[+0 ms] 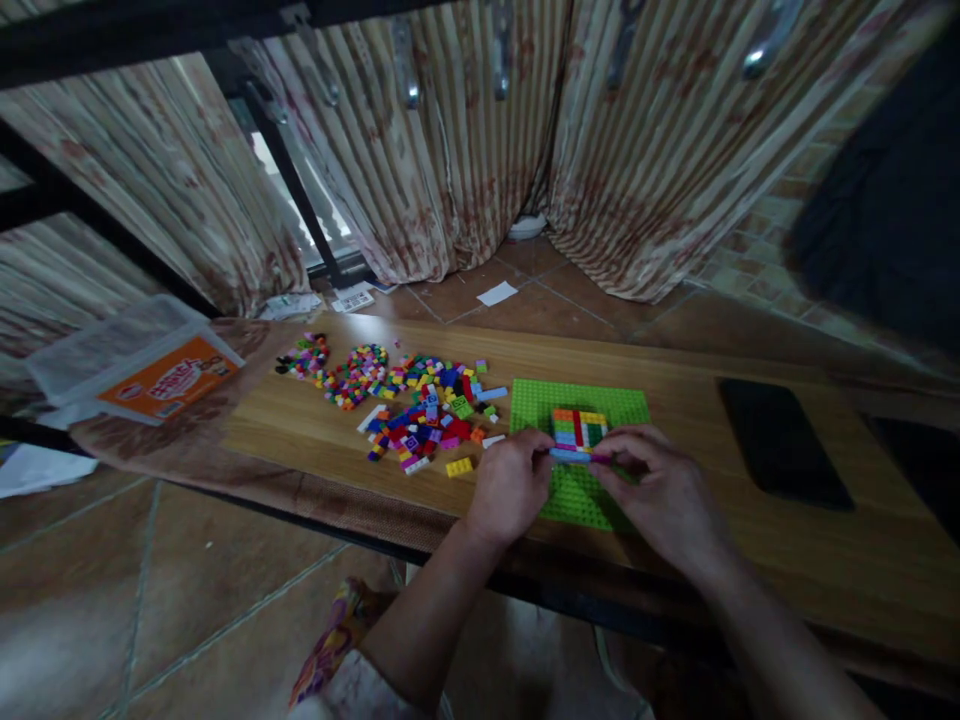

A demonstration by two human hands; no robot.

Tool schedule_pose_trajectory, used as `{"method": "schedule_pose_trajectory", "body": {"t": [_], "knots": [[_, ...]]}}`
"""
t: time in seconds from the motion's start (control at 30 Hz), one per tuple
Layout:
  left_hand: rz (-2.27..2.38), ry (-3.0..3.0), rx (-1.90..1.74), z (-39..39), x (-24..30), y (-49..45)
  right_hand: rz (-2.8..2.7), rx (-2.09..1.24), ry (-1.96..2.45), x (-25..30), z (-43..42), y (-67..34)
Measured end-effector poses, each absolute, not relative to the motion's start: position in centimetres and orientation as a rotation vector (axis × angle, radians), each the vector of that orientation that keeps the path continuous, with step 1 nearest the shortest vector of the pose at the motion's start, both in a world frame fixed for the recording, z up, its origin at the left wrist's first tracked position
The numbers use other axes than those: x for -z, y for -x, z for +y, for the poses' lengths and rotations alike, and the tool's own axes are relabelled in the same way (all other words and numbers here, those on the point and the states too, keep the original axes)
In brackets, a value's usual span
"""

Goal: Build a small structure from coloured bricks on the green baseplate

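We pinched the brick block (pixel 578 428) at its near edge with left hand (pixel 511 482) and right hand (pixel 664 490); several rows looked joined, loose bricks (pixel 431 402) lay unused.

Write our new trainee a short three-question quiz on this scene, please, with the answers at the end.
1. Multiple choice: On which side of the green plate does the pile of loose bricks lie?
A) the person's left
B) the person's right
C) the far side, by the curtains
2. True or false: The left hand and the right hand are both at the small block of bricks.
3. Fill in the colour: The plastic box at the far left bears a label whose background is ____.

Key:
1. A
2. True
3. orange
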State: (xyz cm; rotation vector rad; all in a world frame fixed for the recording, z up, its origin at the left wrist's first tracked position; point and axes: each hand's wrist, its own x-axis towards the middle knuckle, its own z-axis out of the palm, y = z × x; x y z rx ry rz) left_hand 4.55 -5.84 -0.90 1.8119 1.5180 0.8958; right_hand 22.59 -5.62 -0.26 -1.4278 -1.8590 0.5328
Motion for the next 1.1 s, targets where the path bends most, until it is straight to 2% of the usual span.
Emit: {"method": "schedule_pose_trajectory", "body": {"t": [0.33, 0.47, 0.67, 0.93, 1.1], "knots": [[1.738, -1.726, -0.913, -5.3, -1.2, 1.9, -1.921, -0.514, 1.271, 0.0, -6.2, -19.5], [1.948, -1.692, -0.794, -5.4, -2.1, 5.1, -1.987, -0.506, 1.235, 0.2, -6.3, -17.9], [2.017, -1.712, -0.607, -5.9, -2.2, 6.5, -2.05, -0.509, 1.201, 0.9, -6.2, -15.9], [2.056, -1.77, -0.64, -5.9, -2.4, 7.6, -2.083, -0.531, 1.255, 1.3, -6.2, -14.9], [2.077, -1.701, -0.71, -5.8, -2.6, 7.8, -2.081, -0.437, 1.279, 1.7, -6.2, -13.7]]}}
